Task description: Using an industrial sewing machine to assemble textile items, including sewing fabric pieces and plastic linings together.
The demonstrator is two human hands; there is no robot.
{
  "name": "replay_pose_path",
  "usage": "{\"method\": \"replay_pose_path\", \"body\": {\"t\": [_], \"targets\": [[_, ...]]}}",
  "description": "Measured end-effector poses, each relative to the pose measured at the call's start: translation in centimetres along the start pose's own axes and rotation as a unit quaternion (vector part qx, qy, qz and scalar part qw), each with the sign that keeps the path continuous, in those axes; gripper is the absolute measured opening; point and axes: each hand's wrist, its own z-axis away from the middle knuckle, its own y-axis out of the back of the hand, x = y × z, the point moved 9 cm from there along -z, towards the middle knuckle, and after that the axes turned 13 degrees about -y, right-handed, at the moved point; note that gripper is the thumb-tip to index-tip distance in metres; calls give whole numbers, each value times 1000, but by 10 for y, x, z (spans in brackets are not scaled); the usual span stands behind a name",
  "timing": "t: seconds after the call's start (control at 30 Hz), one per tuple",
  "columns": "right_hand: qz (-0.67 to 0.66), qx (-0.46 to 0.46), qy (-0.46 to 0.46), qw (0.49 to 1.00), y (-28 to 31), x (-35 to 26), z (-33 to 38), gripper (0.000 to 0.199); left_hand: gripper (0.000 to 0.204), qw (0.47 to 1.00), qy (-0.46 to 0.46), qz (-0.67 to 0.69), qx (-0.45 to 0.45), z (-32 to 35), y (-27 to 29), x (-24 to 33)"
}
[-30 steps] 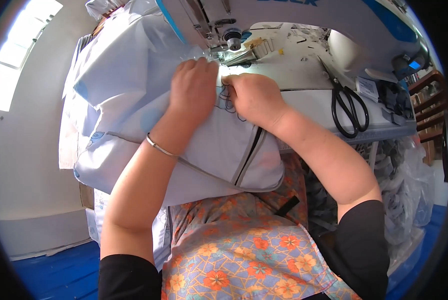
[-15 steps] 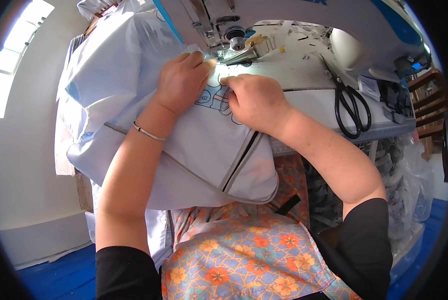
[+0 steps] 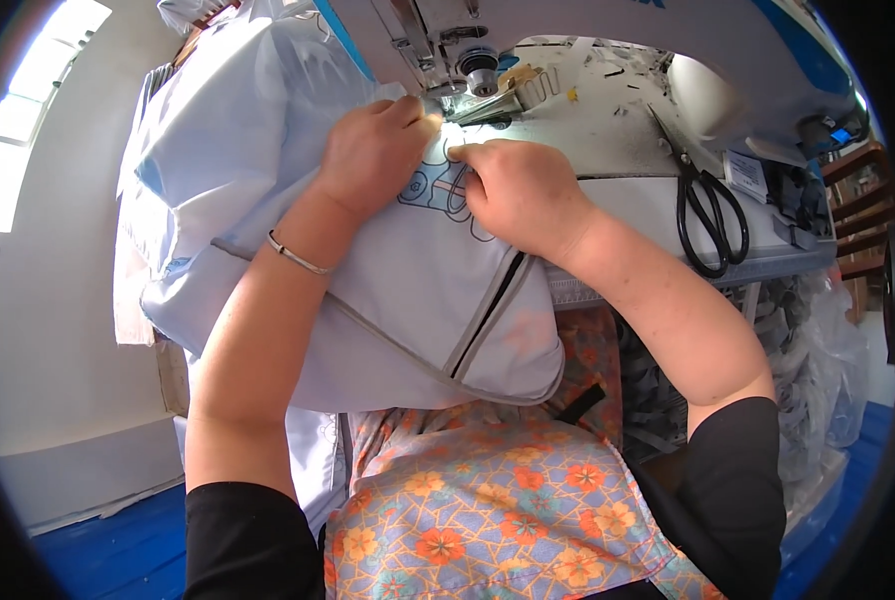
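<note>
A large piece of pale grey-blue fabric (image 3: 398,310) with grey piping and a dark zip-like strip (image 3: 486,318) hangs over the table edge toward my lap. Its blue printed patch (image 3: 431,188) lies between my hands, below the lit needle area of a sewing machine (image 3: 588,15). My left hand (image 3: 373,155) is closed on the fabric just left of the presser foot, thumb and fingertips together. My right hand (image 3: 528,195) is curled at the patch's right side, index fingertip and thumb at the fabric; exactly what it pinches is partly hidden.
Black-handled scissors (image 3: 708,215) lie on the table at the right, beside a white label (image 3: 745,175) and dark strap pieces. A metal folder attachment (image 3: 518,98) sits right of the needle. More pale fabric (image 3: 223,120) is heaped on the left. Grey scraps fill the space under the table.
Both hands and the fabric sit slightly farther right in the view, along with the machine and scissors. The right hand's grip looks much the same.
</note>
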Motion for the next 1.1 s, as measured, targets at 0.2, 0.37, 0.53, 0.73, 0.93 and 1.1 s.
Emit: {"method": "replay_pose_path", "body": {"t": [0.2,0.37,0.53,0.73,0.93,1.1], "targets": [[-12,1,-9,1000,2,1,1,26,10,978,42,40,-198,-9,-15,8],[-38,14,-7,999,4,5,1,25,11,960,150,82,-224,-6,-21,14],[-25,-22,7,999,1,6,-4,18,17,968,176,48,-171,3,-25,24],[-26,-18,10,999,2,10,-5,16,18,969,191,71,-140,-2,-21,24],[-18,9,-2,1000,2,9,-10,17,18,985,161,62,-13,6,-13,25],[-13,15,-11,1000,2,4,-14,20,22,983,144,108,-19,13,-4,19]]}}
